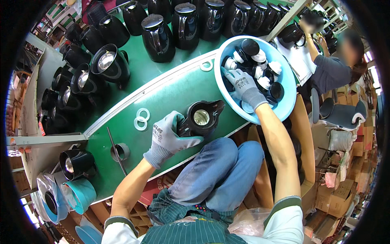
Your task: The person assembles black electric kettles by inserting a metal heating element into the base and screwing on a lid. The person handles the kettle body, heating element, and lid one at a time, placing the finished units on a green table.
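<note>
My left hand (168,132), in a grey glove, grips the side of a black vacuum jug (201,118) on the green bench. The jug's mouth is uncapped, showing its shiny inner liner, and its spout points right. My right hand (243,85), gloved alike, reaches into a light blue basin (287,107). Thumb and fingers lie around a dark lid (227,84) at the basin's left side; its grip is partly hidden. Several black-topped stoppers with white undersides (263,82) fill the basin around this hand.
Two pale rings (141,118) lie left of the jug, another ring (206,65) near the rail (150,90). A tape roll (120,151) and dark rod (115,148) lie further left. Lidded jugs (158,38) and open jugs (109,63) stand beyond. A person (335,65) works at right.
</note>
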A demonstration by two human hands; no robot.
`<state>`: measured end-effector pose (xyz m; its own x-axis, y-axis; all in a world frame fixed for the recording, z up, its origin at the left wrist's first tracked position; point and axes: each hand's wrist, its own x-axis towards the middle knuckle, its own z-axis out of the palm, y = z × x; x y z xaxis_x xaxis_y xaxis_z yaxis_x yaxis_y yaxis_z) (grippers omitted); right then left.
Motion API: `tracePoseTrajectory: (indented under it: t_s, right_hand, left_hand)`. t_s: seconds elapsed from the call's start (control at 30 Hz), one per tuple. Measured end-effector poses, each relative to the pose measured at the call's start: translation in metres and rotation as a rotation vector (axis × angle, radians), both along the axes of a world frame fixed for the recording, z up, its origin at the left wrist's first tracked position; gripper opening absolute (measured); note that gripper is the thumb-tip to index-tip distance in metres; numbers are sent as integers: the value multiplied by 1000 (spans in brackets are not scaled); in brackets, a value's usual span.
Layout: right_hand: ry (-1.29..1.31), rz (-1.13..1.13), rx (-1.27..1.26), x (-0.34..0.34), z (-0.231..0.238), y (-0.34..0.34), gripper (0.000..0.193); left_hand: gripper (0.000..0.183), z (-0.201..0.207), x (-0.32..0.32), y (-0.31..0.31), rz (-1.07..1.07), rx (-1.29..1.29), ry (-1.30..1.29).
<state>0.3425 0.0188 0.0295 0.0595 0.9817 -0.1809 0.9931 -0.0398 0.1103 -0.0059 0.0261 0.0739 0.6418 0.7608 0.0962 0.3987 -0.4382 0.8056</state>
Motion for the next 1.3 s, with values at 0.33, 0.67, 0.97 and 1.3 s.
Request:
tracePoseTrajectory:
  t_s: [0.33, 0.67, 0.97, 1.3]
  right_hand:
    - [1753, -441, 632, -95, 88, -100, 37]
    - [502, -223, 493, -95, 114, -151, 35]
    - [605, -300, 35, -88, 139, -196, 82]
    - [526, -13, 177, -74, 114, -207, 88]
  left_hand:
    - [66, 8, 13, -5, -122, 136, 23]
    - [63, 29, 40, -29, -221, 250, 201]
    - [66, 40, 70, -54, -413, 337, 380]
    - [73, 47, 84, -52, -493, 339, 452]
